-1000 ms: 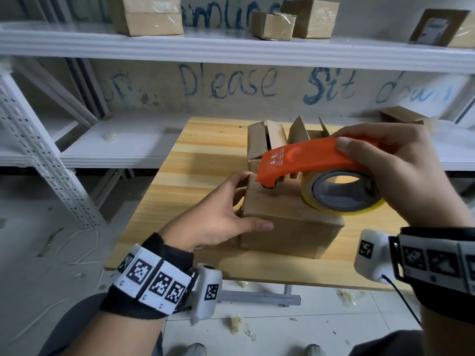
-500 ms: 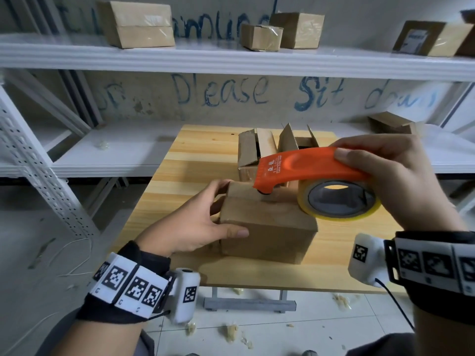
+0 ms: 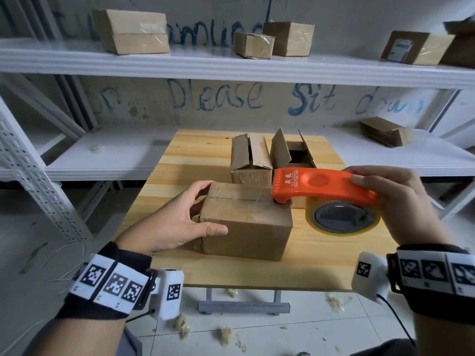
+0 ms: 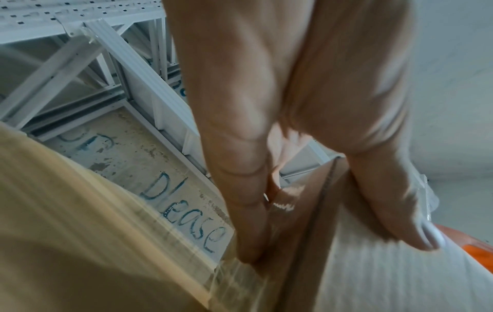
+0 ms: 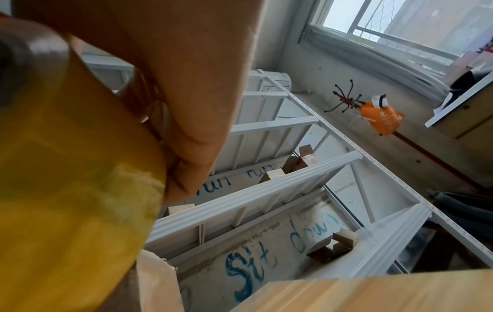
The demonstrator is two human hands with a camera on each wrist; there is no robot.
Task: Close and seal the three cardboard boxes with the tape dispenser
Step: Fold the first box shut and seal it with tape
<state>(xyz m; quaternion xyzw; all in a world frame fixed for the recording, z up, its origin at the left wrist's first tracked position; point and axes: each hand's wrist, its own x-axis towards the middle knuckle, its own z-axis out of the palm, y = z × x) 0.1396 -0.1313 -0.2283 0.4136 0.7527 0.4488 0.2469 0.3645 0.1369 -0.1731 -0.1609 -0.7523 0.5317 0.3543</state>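
Note:
A closed cardboard box [image 3: 246, 224] sits near the front of the wooden table [image 3: 195, 150], with clear tape lying along its top seam. My left hand [image 3: 203, 209] holds its left end, thumb on the front face and fingers round the far corner; the left wrist view shows those fingers [image 4: 240, 190] against the box [image 4: 360, 274]. My right hand [image 3: 372, 191] grips the orange tape dispenser [image 3: 323, 186], whose nose touches the right end of the box top. Its yellow tape roll [image 3: 344, 219] fills the right wrist view [image 5: 66, 190]. Two open boxes [image 3: 250, 160] [image 3: 293, 155] stand behind, flaps up.
White metal shelving [image 3: 231, 65] runs behind and beside the table and carries several sealed boxes [image 3: 133, 32]. Another box [image 3: 385, 132] lies on the lower shelf at right. Scraps litter the tiled floor [image 3: 226, 337] below the table's front edge.
The dispenser has travelled right along the top of the near box to its right end, leaving tape on the seam. My left hand keeps its hold on the box.

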